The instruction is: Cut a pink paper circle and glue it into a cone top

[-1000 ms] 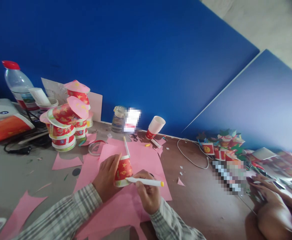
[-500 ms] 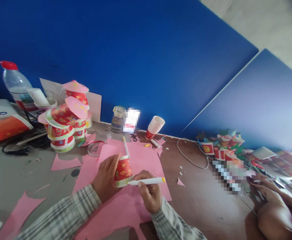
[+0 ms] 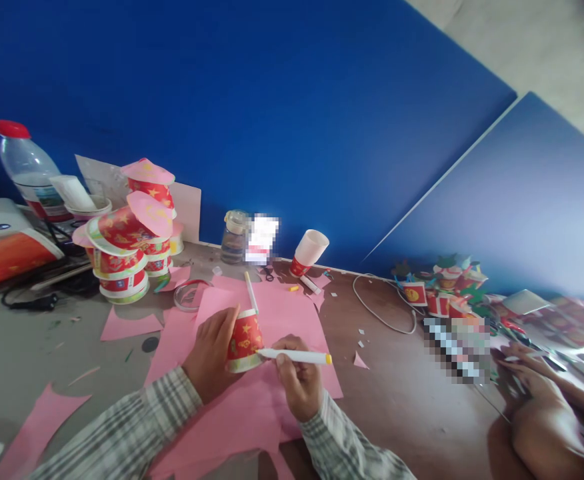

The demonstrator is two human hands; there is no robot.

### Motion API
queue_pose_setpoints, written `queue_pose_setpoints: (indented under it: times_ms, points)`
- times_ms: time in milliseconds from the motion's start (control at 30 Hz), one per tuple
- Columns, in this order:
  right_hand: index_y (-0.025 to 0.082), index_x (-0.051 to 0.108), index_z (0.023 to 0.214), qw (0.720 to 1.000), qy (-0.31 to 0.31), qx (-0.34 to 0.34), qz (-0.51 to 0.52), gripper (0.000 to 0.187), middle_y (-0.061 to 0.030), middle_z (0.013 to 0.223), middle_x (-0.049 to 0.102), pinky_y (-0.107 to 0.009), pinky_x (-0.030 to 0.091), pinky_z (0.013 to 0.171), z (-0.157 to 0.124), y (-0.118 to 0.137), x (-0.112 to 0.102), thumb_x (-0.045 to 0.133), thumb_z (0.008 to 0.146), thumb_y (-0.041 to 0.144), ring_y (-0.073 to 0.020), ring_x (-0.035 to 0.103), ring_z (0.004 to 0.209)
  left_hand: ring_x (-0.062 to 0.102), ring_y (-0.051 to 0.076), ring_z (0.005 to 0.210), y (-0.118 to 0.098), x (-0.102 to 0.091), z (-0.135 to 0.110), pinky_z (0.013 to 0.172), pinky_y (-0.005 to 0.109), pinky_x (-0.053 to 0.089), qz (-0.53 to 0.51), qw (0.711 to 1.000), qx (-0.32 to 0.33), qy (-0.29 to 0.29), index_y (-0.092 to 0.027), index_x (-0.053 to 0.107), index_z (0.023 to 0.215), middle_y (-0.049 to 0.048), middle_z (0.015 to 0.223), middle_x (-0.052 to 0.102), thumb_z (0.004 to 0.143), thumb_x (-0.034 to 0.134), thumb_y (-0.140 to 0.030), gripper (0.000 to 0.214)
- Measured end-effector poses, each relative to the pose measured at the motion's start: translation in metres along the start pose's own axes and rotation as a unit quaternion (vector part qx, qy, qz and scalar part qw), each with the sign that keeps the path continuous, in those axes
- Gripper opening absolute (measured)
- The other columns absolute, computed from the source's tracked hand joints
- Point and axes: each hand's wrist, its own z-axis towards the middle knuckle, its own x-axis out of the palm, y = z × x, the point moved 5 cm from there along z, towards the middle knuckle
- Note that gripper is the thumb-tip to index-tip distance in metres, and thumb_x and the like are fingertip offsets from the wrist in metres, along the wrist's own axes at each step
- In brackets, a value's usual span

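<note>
The left hand (image 3: 213,350) closes around the left side of a red paper cup (image 3: 245,339), which has its wide end down over a large sheet of pink paper (image 3: 287,323) on the surface (image 3: 387,400). The right hand (image 3: 298,381) grips a white marker (image 3: 302,357) between thumb and fingers, its tip at the lower right side of the cup. A second marker (image 3: 251,291) lies just behind the cup, on the pink sheet. Farther back, a tall white and red cup (image 3: 311,252) leans near the blue partition (image 3: 272,113). To the left, red cups (image 3: 122,267) with pink paper brims are stacked up, near a red-capped bottle (image 3: 32,170). On the far right, another person's hands (image 3: 522,363) are partly blurred.
</note>
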Motion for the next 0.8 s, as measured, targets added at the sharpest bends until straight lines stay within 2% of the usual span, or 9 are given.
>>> queue_pose_setpoints:
  times_ms: [200, 467, 667, 800]
  points:
    - [0.020, 0.062, 0.074, 0.999, 0.022, -0.023, -0.036, 0.015, 0.0005, 0.061, 0.058, -0.024, 0.041, 0.050, 0.001, 0.004, 0.002, 0.048, 0.075, 0.021, -0.0151, 0.054, 0.052, 0.041, 0.030, 0.101, 0.001, 0.001, 0.000, 0.081, 0.048, 0.039, -0.003, 1.000, 0.001, 0.004, -0.015, 0.012, 0.124, 0.0160, 0.109, 0.047, 0.051, 0.055, -0.057, 0.094]
    - [0.019, 0.063, 0.071, 0.999, 0.049, -0.015, 0.012, 0.015, -0.0001, 0.060, 0.058, -0.023, 0.041, 0.049, -0.001, 0.006, 0.001, 0.049, 0.073, 0.021, -0.0150, 0.052, 0.051, 0.039, 0.030, 0.103, 0.003, 0.003, -0.001, 0.083, 0.047, 0.038, 0.004, 1.000, -0.003, 0.016, -0.013, 0.013, 0.124, 0.0174, 0.111, 0.046, 0.052, 0.056, -0.056, 0.094]
    - [0.019, 0.061, 0.077, 0.999, 0.014, 0.026, 0.044, 0.013, -0.0001, 0.063, 0.059, -0.022, 0.040, 0.045, 0.002, -0.004, -0.001, 0.050, 0.077, 0.025, -0.0114, 0.048, 0.044, 0.040, 0.030, 0.102, 0.001, 0.002, -0.001, 0.082, 0.048, 0.038, 0.004, 1.000, 0.006, -0.003, -0.015, 0.012, 0.124, 0.0162, 0.110, 0.047, 0.051, 0.055, -0.057, 0.094]
    - [0.020, 0.061, 0.078, 0.999, 0.012, 0.021, 0.047, 0.013, 0.0003, 0.064, 0.060, -0.021, 0.039, 0.043, 0.003, -0.005, 0.001, 0.049, 0.078, 0.025, -0.0092, 0.044, 0.040, 0.040, 0.030, 0.102, 0.001, 0.003, -0.001, 0.083, 0.047, 0.038, 0.009, 1.000, 0.003, 0.000, -0.014, 0.013, 0.124, 0.0163, 0.110, 0.047, 0.051, 0.056, -0.057, 0.095]
